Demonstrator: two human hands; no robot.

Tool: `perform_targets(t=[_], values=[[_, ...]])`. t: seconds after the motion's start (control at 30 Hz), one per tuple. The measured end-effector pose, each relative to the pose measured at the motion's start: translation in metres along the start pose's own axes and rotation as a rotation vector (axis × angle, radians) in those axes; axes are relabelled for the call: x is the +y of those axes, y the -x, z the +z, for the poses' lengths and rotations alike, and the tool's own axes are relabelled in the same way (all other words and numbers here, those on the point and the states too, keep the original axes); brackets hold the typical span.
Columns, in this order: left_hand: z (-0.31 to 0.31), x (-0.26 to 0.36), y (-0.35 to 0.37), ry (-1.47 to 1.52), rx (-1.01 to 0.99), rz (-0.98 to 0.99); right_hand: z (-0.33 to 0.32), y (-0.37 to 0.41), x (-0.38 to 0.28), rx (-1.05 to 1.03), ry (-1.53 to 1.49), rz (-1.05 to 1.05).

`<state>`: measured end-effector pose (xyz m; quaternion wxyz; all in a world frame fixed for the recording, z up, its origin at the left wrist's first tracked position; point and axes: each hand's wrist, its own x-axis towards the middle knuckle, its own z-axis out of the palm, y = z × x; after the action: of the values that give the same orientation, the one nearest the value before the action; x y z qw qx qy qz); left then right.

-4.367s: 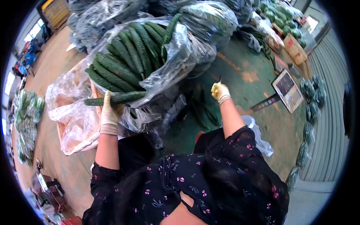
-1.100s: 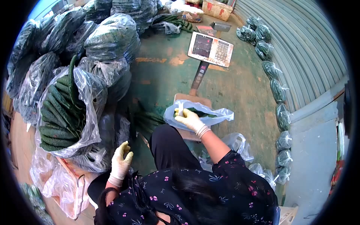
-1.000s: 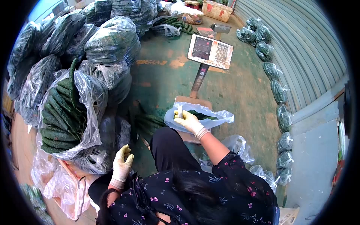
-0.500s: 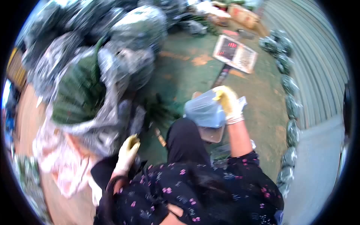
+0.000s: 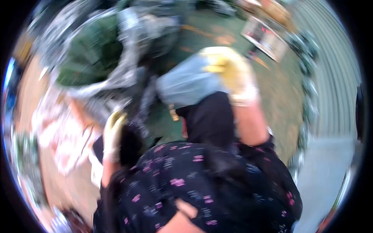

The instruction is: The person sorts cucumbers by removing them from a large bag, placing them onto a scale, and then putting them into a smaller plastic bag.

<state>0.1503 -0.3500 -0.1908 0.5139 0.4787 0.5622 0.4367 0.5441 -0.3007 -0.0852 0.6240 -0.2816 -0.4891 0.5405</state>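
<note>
My right hand (image 5: 233, 75), in a white glove with a yellow coating, is raised over my right knee and closed on a pale blue translucent plastic bag (image 5: 182, 83). The bag hangs out to the left of the hand, blurred by motion; its contents cannot be made out. By my left knee, my gloved left hand (image 5: 113, 130) holds nothing, its fingers loosely bent and apart. Ahead of it, a large clear plastic bag (image 5: 128, 73) lies wide at the mouth, packed with long green stalks or leaves (image 5: 91, 54).
A digital scale (image 5: 265, 38) with red figures stands at the upper right. Small wrapped green bundles (image 5: 309, 85) line the corrugated wall (image 5: 334, 77). Pinkish plastic sheeting (image 5: 58, 132) lies at the left. A short light-brown object (image 5: 173, 112) lies beside my knee.
My right hand has lifted the blue plastic bag up and to the left, off the scale-side floor area. My left hand has moved slightly up and left. The view has shifted.
</note>
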Motion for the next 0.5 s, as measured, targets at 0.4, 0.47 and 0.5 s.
perform_targets(t=[0.4,0.47,0.5], values=[[-0.004,0.019,-0.032,0.214,-0.435,-0.178,0.127,0.025,0.089,0.051,0.103,0.301],[-0.001,0.012,-0.029,0.404,-0.295,-0.258,0.137,0.031,0.095,-0.052,0.191,0.359],[-0.001,0.009,-0.03,0.44,-0.256,-0.285,0.142,0.034,0.101,-0.07,0.308,0.345]])
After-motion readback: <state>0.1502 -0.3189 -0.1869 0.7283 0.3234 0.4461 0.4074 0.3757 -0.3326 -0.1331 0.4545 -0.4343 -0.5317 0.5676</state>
